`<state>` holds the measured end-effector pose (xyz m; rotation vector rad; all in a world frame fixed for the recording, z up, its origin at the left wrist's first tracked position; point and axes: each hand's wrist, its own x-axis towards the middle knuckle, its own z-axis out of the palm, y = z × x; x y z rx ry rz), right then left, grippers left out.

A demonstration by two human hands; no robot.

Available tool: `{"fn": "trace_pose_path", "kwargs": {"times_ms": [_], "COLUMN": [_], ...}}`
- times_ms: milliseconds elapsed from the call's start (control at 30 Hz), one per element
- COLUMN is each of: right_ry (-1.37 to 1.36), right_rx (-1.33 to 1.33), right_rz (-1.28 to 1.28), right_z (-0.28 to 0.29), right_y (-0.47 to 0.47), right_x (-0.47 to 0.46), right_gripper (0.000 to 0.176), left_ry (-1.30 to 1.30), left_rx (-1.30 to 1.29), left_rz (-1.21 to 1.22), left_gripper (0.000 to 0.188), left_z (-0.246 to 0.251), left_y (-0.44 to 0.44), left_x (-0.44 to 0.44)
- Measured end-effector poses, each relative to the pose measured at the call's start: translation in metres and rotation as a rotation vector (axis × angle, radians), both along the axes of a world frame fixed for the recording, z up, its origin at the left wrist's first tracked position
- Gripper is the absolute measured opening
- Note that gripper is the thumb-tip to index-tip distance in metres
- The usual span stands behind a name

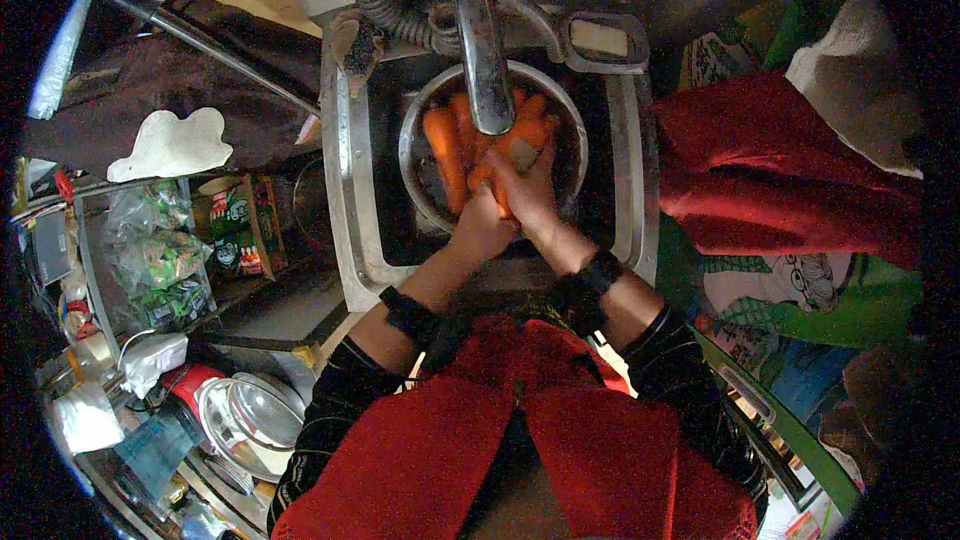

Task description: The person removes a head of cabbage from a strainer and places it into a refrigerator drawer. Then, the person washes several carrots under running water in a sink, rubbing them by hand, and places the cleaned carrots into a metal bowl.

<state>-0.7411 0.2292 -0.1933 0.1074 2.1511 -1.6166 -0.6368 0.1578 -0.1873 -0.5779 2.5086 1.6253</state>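
A round metal bowl [406,157] sits in the basin of a metal sink [352,187], with several carrots [444,146] inside it. The end of a metal faucet [486,52] hangs above the bowl. My left hand [486,221] is at the bowl's near side, its fingers closed around the near end of a carrot [504,204]. Beside it on the right, my right hand [529,191] reaches over the same carrot, thumb forward; its far fingers are blurred among the carrots. Both hands are close together, and the carrot's far part is largely hidden.
A soap dish [600,39] with a pale bar stands at the sink's back right corner. A ribbed hose [390,11] lies at the back left. Red cloth [780,165] hangs at right. Shelves with plastic bags [157,240] and a glass-lidded pot [259,412] are at left.
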Motion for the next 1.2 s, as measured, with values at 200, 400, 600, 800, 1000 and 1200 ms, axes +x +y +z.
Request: {"fn": "trace_pose_path", "kwargs": {"times_ms": [200,400,600,800,1000,1200], "right_ry": [0.162,0.314,-0.496,-0.691,-0.229,-0.202], "right_rx": [-0.208,0.106,-0.557,-0.853,-0.104,-0.066], "right_rz": [0.174,0.271,0.283,-0.023,0.022,0.157], "right_z": [0.034,-0.026,-0.026,0.022,-0.041,-0.114], "right_y": [-0.009,-0.015,0.012,-0.011,0.018,0.041], "right_x": [-0.030,-0.032,-0.060,-0.018,-0.014,-0.042], "right_gripper": [0.073,0.038,0.026,0.035,0.046,0.052], "left_ry": [0.035,-0.203,0.097,-0.375,-0.236,-0.038], "left_rx": [-0.360,-0.186,0.179,1.164,-0.294,-0.410], "left_rz": [-0.125,-0.071,0.024,0.325,0.288,0.080], "left_gripper": [0.058,0.066,0.060,0.048,0.053,0.049], "left_z": [0.033,0.026,0.032,0.054,0.037,0.017], "left_y": [-0.008,-0.004,-0.011,-0.026,-0.067,-0.081], "left_x": [-0.007,0.001,0.020,0.001,-0.012,0.008]}}
